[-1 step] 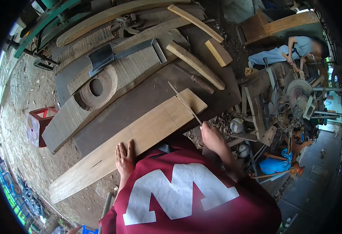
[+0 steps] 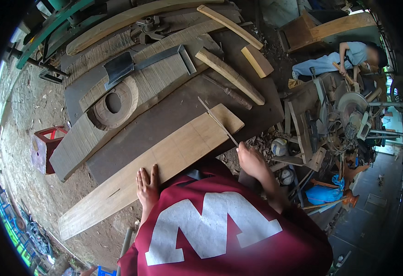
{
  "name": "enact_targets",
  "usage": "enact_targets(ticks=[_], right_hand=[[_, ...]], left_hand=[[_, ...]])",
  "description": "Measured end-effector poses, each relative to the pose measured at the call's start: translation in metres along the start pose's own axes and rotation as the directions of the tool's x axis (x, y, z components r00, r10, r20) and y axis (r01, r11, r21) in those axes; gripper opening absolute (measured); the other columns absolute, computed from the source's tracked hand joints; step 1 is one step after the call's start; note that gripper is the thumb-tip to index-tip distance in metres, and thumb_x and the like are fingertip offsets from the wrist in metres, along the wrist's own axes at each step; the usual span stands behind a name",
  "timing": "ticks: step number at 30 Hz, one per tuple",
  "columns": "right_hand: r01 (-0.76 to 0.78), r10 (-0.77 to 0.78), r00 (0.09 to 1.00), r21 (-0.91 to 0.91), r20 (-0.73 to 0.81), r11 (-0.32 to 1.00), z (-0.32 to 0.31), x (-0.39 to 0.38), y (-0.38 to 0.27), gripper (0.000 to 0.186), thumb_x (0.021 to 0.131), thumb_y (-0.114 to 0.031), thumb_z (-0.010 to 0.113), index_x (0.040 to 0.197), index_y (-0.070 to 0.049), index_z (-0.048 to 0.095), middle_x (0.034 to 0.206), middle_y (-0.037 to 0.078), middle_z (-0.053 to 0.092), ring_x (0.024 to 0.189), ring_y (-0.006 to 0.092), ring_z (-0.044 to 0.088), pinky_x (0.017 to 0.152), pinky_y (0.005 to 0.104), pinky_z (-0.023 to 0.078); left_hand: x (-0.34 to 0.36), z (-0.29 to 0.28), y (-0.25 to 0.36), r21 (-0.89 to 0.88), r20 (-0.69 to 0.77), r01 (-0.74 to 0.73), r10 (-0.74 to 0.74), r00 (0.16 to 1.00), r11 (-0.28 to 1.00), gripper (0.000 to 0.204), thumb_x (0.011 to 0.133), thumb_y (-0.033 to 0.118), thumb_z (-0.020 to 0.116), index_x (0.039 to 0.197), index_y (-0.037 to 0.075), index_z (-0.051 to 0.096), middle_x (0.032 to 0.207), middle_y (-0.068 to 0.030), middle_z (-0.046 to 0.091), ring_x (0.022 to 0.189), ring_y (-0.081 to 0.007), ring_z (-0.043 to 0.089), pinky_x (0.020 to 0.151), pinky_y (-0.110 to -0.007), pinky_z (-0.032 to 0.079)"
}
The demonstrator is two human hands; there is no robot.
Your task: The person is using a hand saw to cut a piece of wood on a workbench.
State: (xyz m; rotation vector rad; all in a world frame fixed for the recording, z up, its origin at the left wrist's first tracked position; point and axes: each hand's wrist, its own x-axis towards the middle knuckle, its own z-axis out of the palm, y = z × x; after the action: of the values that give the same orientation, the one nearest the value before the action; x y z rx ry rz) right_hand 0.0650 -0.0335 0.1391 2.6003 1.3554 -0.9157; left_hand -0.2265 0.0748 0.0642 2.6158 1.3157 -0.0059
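Observation:
A long, pale wooden board (image 2: 171,156) lies slantwise in front of me, its far right end resting on a dark tabletop (image 2: 132,152). My left hand (image 2: 148,184) presses flat on the board near its middle, fingers stretched out. Across the board's right end runs a long, thin, file-like tool (image 2: 216,118). My right hand (image 2: 252,161) is closed round its near end; the handle is hidden in my fingers. Pencil-like lines cross the board between my hands, and a short dark slit marks its left part.
A thick curved wooden piece with a round hole (image 2: 79,140) lies beyond, an adze-like tool (image 2: 164,60) on it. Wooden offcuts (image 2: 231,76) and a chisel-like tool (image 2: 229,92) lie farther right. A red stool (image 2: 49,145) stands left. Another person (image 2: 332,64) works at the far right.
My right hand and the file-like tool have shifted very slightly forward, away from me. My left hand and the board stay in place.

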Motion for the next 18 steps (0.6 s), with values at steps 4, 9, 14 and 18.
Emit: enact_targets(ticks=[4, 9, 14, 18], right_hand=[[0.044, -0.044, 0.999, 0.007, 0.027, 0.999, 0.005, 0.003, 0.009, 0.019, 0.082, -0.016, 0.034, 0.083, 0.002, 0.041, 0.064, 0.024, 0.053, 0.064, 0.0380, 0.054, 0.055, 0.0460, 0.043], [-0.034, 0.041, 0.996, 0.086, -0.081, 0.996, 0.026, -0.003, 0.012, 0.019, 0.081, -0.015, 0.038, 0.077, 0.004, 0.042, 0.062, 0.025, 0.051, 0.062, 0.0405, 0.051, 0.054, 0.0460, 0.040], [-0.063, 0.073, 0.989, 0.077, -0.130, 0.995, 0.025, -0.006, 0.002, 0.020, 0.082, -0.018, 0.039, 0.079, 0.001, 0.044, 0.063, 0.023, 0.052, 0.062, 0.0401, 0.051, 0.053, 0.0457, 0.040], [-0.019, 0.049, 0.963, 0.113, -0.267, 0.993, 0.032, -0.006, 0.000, 0.023, 0.084, -0.023, 0.036, 0.077, -0.002, 0.043, 0.057, 0.020, 0.052, 0.056, 0.0383, 0.052, 0.047, 0.0446, 0.041]], left_hand=[[-0.002, 0.004, 0.000, -0.018, 0.093, -0.003, 0.005, 0.996, 1.000, 0.045, 0.078, 0.009, 0.037, 0.122, 0.020, 0.033, 0.113, -0.0239, 0.041, 0.101, -0.0365, 0.044, 0.079, -0.038, 0.043], [0.000, 0.008, -0.002, 0.119, 0.123, -0.065, 0.050, 0.991, 0.991, 0.049, 0.077, 0.006, 0.037, 0.124, 0.016, 0.029, 0.111, -0.0270, 0.041, 0.099, -0.0379, 0.045, 0.076, -0.037, 0.045], [0.002, 0.005, -0.005, 0.155, 0.147, -0.084, 0.061, 0.987, 0.984, 0.049, 0.077, 0.005, 0.038, 0.124, 0.016, 0.029, 0.110, -0.0264, 0.042, 0.099, -0.0365, 0.047, 0.074, -0.036, 0.046], [0.013, -0.011, -0.006, 0.138, 0.210, -0.079, 0.049, 0.976, 0.987, 0.048, 0.076, 0.004, 0.038, 0.122, 0.017, 0.032, 0.110, -0.0246, 0.043, 0.098, -0.0339, 0.048, 0.070, -0.035, 0.048]])
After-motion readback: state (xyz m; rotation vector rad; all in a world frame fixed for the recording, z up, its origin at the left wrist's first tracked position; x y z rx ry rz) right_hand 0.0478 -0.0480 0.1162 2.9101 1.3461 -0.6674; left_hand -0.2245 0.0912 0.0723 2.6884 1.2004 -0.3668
